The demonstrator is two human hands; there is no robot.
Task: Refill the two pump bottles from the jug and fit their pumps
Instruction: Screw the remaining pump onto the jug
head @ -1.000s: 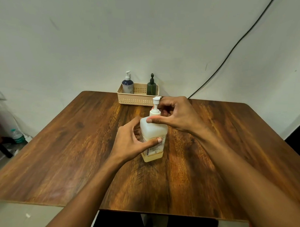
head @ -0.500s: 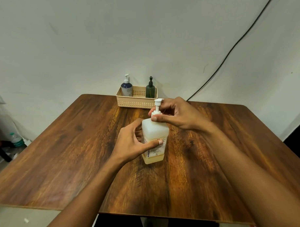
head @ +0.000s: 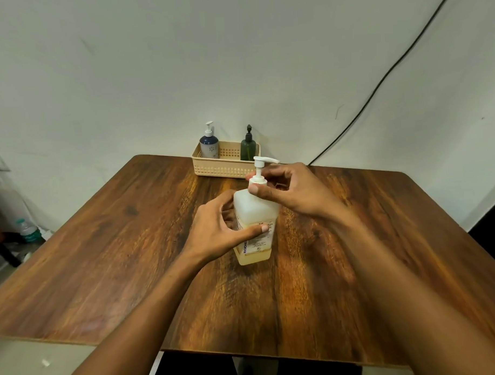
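A white square jug (head: 254,212) with yellowish liquid low inside stands upright mid-table, a white pump (head: 260,170) on its neck. My left hand (head: 217,230) wraps the jug's body from the left, thumb across the label. My right hand (head: 291,190) pinches the pump's collar at the neck from the right. Two pump bottles stand in a beige basket (head: 226,167) at the far edge: a dark blue one with a white pump (head: 209,145) on the left, a dark green one with a black pump (head: 248,148) on the right.
The wooden table (head: 116,248) runs up to a pale wall. A black cable (head: 377,87) slants down the wall behind the table's right side. A clear water bottle (head: 27,230) stands on the floor at the left.
The view has tilted slightly. My right fingers have shifted around the pump collar, and the pump's spout now points to the right. My left hand keeps its hold on the jug.
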